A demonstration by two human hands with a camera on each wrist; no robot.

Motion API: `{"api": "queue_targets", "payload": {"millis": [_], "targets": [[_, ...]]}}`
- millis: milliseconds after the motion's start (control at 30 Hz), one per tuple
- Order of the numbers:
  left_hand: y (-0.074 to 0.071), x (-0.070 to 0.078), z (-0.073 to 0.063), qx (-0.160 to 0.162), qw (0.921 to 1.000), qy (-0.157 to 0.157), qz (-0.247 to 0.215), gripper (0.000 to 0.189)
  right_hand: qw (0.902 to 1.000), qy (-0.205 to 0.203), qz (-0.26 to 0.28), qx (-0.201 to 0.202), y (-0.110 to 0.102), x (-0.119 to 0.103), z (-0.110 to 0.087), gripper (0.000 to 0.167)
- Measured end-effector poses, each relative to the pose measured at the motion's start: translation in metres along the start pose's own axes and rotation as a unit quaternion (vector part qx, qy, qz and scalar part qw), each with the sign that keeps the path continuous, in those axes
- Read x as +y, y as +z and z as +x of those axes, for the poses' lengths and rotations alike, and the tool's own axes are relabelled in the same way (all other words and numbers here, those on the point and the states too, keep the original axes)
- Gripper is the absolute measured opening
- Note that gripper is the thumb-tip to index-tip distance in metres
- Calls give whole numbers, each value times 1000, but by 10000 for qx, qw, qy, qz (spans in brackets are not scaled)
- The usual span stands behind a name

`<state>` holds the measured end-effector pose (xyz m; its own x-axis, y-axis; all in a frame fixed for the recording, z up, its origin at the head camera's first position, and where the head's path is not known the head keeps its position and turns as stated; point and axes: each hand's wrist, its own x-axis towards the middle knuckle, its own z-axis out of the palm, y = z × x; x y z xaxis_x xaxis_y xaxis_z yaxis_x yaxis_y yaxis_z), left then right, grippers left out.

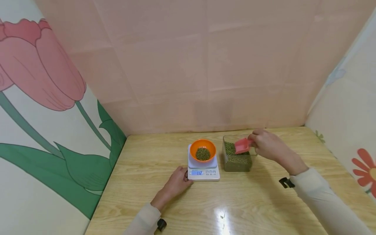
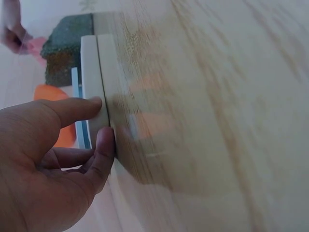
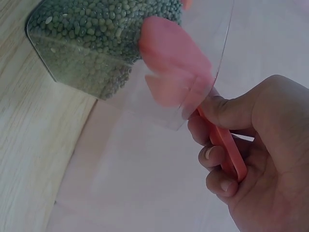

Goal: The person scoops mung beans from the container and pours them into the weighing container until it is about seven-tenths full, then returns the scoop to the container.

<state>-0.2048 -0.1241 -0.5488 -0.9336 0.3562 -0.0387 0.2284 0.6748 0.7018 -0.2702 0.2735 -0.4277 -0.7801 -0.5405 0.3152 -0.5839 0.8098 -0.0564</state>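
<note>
My right hand [image 1: 268, 145] grips the handle of a pink scoop [image 1: 242, 146], fingers curled round it in the right wrist view. The scoop's blade dips into a clear plastic box [image 1: 253, 154], against the green mung beans [image 3: 96, 29] there. Left of the box stands a white kitchen scale [image 1: 203, 176] with a lit display. On its platform sits an orange bowl [image 1: 210, 146] with a small heap of mung beans [image 1: 202, 154]. My left hand [image 1: 177, 181] holds the scale's front left corner, thumb and fingertips against its edge [image 2: 94, 87].
The light wooden table [image 1: 152, 163] ends at a pink sheet-covered wall [image 1: 170, 98] behind the scale and box. A tulip-painted wall [image 1: 26, 124] borders the left side, a flower-painted one [image 1: 349, 124] the right. Each sleeve bears a dark strap piece [image 1: 286, 182] at the wrist.
</note>
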Motion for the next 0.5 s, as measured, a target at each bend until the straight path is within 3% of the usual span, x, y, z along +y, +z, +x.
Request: {"api": "queue_targets", "payload": {"millis": [500], "targets": [[0,1,-1,44,10000,12,35,33,10000,-3,38,-63,5,-6,5,13]]}}
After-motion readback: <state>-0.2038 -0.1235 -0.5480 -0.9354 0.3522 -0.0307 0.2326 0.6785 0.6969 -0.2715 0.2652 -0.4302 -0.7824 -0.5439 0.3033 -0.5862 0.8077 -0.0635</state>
